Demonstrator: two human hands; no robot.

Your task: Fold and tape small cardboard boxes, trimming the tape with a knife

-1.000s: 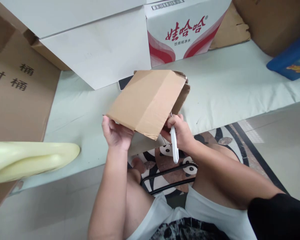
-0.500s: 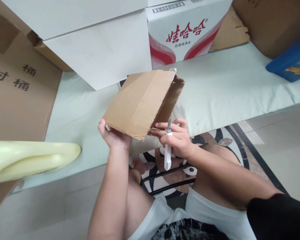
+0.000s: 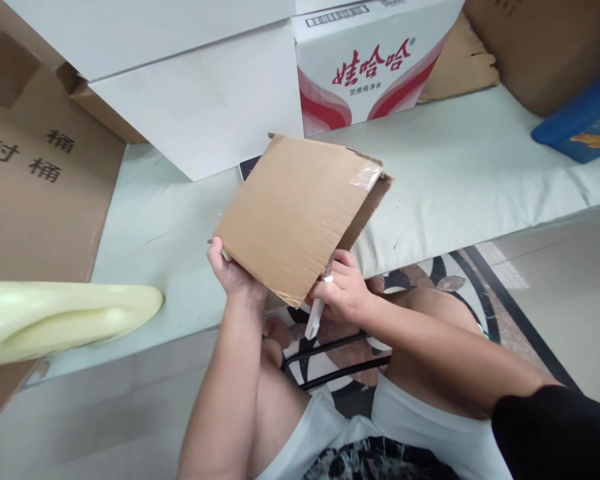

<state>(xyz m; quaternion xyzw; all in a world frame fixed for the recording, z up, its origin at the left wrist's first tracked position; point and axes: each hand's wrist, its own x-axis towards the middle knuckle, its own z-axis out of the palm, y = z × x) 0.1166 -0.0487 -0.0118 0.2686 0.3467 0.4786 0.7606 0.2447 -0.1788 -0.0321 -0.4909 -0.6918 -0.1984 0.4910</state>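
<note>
A flattened brown cardboard box (image 3: pixel 295 210) is held up in front of me, tilted, with a strip of clear tape at its upper right corner and its right end gaping a little. My left hand (image 3: pixel 240 277) grips its lower left edge, thumb on the near face and the other fingers hidden behind. In my right hand (image 3: pixel 343 290) is a white utility knife (image 3: pixel 315 317), its blade out and pointing up along the box's right edge. The fingers of that hand curl round the knife at the box's lower right corner.
Behind the box stand a white carton (image 3: pixel 200 100) and a white-and-red water carton (image 3: pixel 367 80) on a pale green cloth-covered surface (image 3: pixel 460 173). Large brown cartons (image 3: pixel 45 213) are at the left, near a pale yellow plastic object (image 3: pixel 70 320). A blue container (image 3: pixel 583 127) sits at right.
The cardboard box has turned and shifted right, so its taped corner now shows. My right hand has closed more round the knife, which now leans with its handle end to the left.
</note>
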